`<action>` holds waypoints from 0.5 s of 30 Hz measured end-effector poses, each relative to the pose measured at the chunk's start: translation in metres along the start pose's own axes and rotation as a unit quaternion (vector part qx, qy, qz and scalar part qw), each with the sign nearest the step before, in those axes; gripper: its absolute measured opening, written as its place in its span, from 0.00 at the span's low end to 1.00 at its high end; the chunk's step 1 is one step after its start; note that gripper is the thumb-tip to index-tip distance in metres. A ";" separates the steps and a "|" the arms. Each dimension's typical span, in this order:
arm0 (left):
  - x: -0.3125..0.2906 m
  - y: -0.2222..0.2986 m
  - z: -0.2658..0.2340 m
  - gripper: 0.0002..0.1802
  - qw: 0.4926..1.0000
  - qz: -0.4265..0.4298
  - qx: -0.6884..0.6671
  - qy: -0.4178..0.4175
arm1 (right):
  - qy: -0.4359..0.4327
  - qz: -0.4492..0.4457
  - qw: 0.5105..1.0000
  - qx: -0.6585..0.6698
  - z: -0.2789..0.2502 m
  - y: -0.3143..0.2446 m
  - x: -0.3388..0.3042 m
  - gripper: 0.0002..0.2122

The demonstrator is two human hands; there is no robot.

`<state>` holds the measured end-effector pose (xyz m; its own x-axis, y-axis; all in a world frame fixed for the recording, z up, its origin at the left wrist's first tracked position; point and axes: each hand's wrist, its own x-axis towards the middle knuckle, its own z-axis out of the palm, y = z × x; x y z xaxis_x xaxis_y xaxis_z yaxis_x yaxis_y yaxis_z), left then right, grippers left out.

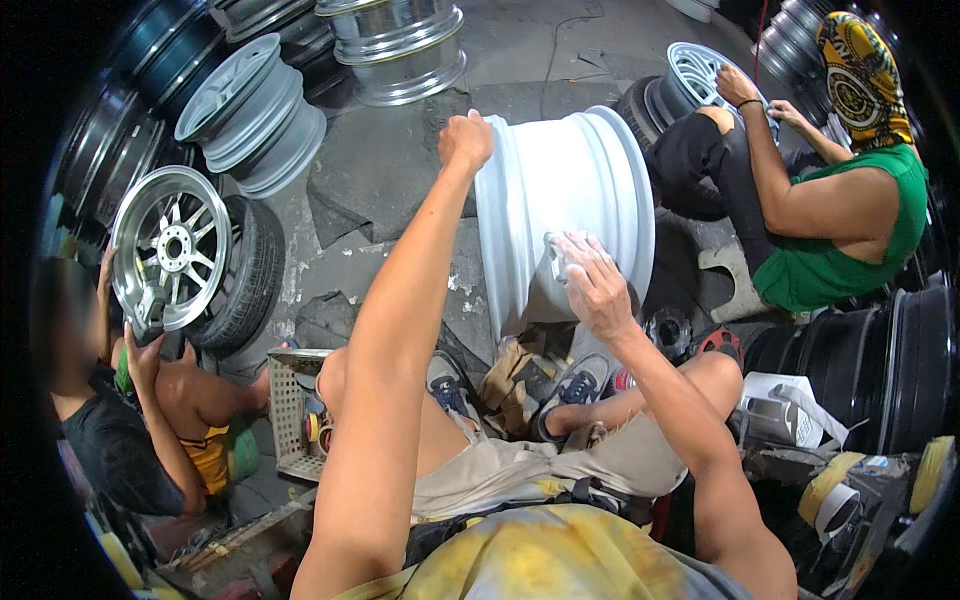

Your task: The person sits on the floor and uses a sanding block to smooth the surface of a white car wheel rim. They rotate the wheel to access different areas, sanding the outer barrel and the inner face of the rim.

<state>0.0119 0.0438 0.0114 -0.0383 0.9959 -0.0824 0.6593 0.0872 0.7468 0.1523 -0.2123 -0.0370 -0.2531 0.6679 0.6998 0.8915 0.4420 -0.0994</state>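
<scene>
The person's left hand (pixel 465 140) grips the left rim of a pale wheel (pixel 545 180) standing on edge just beyond the shoes (pixel 580 385). The right hand (pixel 597 285) rests, fingers extended, on its barrel; whether it holds anything cannot be told.

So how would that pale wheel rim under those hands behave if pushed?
The pale wheel rim would probably roll, given its round drum shape. It looks like metal, so likely stiff. The right hand's fingers look whitened, so it may feel slippery.
</scene>
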 end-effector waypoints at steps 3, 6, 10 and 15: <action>0.002 -0.004 0.005 0.30 1.000 0.009 0.013 0.004 | 0.009 0.098 0.995 0.023 0.020 0.015 0.036 0.14; 0.019 -0.008 0.006 0.30 0.998 0.045 0.036 0.008 | -0.028 0.180 0.983 0.021 0.039 0.042 0.099 0.13; 0.020 -0.003 0.002 0.29 1.000 0.021 0.021 0.010 | 0.013 0.107 0.994 0.013 0.042 0.016 0.057 0.16; 0.018 -0.003 0.003 0.28 0.999 0.025 0.036 0.005 | 0.020 0.096 0.994 0.041 0.038 0.012 0.035 0.15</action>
<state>0.0113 0.0617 0.0059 -0.0116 0.9991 -0.0398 0.7132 0.0362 0.7000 0.1402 -0.1609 -0.0404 -0.0638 0.7214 0.6895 0.8878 0.3567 -0.2910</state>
